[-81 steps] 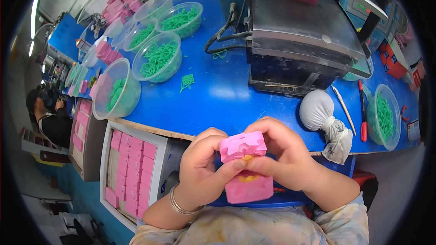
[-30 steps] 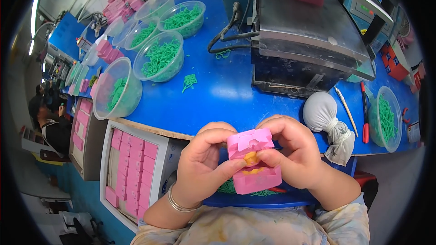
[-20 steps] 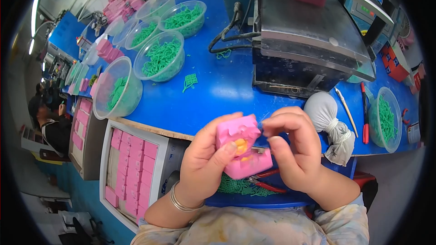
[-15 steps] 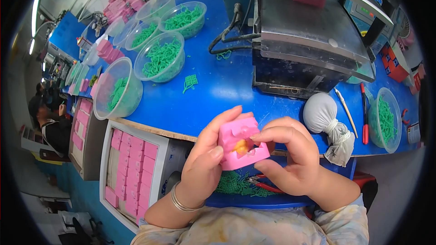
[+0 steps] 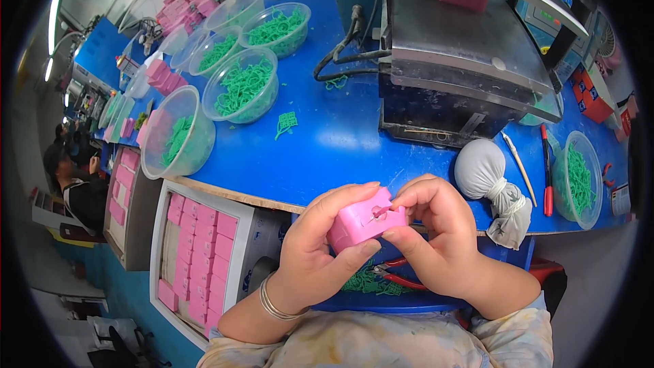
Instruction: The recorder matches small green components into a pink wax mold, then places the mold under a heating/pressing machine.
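Note:
Over the front edge of the blue table, my left hand (image 5: 306,245) is wrapped round a pink rubber mould (image 5: 357,223), fingers behind it and thumb along its lower side. A notched opening shows in the mould's right end. At that end my right hand (image 5: 439,235) is closed, index finger and thumb gripping the pink rubber. The yellowish cavity is turned out of sight. Beneath the hands, green wax pieces (image 5: 371,285) lie in a blue tray, with red-handled pliers (image 5: 398,278) on top.
Clear bowls (image 5: 180,157) with green wax strands stand at the left. A black press-like machine (image 5: 463,61) occupies the back right. Right of my hands are a tied cloth bag (image 5: 480,170), a red marker (image 5: 547,184) and another bowl (image 5: 584,215). A case (image 5: 163,232) holds many pink moulds.
My hands have turned the pink mould so its yellowish cavity no longer shows and its side faces up. My left thumb has moved from the mould's left side to below it.

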Available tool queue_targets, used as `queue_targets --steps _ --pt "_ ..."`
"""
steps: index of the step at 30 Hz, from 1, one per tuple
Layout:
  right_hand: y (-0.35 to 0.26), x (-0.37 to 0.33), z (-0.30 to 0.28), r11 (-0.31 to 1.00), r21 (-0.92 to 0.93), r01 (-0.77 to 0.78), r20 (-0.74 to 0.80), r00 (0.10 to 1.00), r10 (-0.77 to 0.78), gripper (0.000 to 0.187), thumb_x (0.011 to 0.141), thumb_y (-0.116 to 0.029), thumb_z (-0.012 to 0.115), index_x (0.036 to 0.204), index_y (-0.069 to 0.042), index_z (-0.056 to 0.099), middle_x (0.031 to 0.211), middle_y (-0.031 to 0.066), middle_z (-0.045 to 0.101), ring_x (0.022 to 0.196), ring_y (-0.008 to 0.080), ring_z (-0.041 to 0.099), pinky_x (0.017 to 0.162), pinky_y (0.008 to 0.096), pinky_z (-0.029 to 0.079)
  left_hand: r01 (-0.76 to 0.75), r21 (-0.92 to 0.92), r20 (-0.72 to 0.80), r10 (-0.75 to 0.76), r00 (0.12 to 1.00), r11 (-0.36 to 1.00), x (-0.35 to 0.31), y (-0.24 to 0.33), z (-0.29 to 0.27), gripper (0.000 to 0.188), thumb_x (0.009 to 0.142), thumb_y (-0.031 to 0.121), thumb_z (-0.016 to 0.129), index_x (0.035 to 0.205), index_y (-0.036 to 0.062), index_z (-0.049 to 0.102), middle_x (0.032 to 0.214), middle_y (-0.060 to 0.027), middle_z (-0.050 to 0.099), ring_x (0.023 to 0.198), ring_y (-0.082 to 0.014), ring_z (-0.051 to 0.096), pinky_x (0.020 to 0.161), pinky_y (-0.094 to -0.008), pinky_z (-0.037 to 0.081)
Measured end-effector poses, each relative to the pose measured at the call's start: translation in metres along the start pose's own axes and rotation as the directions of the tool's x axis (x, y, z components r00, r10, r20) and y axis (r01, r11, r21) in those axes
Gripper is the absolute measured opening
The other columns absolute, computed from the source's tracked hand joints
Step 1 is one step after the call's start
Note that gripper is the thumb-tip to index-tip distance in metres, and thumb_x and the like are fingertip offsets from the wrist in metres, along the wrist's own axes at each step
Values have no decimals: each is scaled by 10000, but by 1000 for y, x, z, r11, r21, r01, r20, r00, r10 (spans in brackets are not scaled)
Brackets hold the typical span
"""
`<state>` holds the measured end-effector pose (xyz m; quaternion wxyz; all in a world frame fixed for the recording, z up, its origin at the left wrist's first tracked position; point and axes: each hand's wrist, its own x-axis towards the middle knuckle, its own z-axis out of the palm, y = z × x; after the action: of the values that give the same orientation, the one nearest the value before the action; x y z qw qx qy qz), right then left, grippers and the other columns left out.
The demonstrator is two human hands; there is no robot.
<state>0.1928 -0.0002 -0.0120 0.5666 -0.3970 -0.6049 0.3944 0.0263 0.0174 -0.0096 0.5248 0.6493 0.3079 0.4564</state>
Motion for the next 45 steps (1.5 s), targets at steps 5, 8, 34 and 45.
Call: queue_targets --steps 5,8,34,45 --pt "-5 6 -6 999 44 -21 -63 998 24 376 691 -159 757 945 -14 520 844 80 500 666 151 492 580 257 412 -52 87 42 48 998 995 0 0 -6 558 791 270 667 1211 -9 427 1137 -194 534 1029 -297 559 873 -380 468" --pt "-11 16 -13 944 -221 247 103 968 -229 455 645 -198 789 986 -23 544 904 86 510 753 181 497 625 268 416 -86 -27 106 88 990 996 -2 -3 -7 552 785 293 668 1196 1 443 1124 -207 537 1007 -338 568 832 -413 499" --pt "-1 10 -4 496 658 -566 387 820 423 374 882 -115 537 1210 6 404 1114 102 532 1028 153 525 880 306 438 -372 804 213 358 909 465 11 22 7 953 524 289 845 1276 -6 340 1208 -169 412 981 -283 478 812 -382 419" --pt "0 13 -11 279 679 -679 599 732 324 449 836 -112 602 1232 1 423 1119 93 539 1031 145 527 871 308 448 -526 637 289 459 840 563 5 10 10 809 550 285 825 1199 53 402 1124 -104 476 975 -265 485 823 -401 385"
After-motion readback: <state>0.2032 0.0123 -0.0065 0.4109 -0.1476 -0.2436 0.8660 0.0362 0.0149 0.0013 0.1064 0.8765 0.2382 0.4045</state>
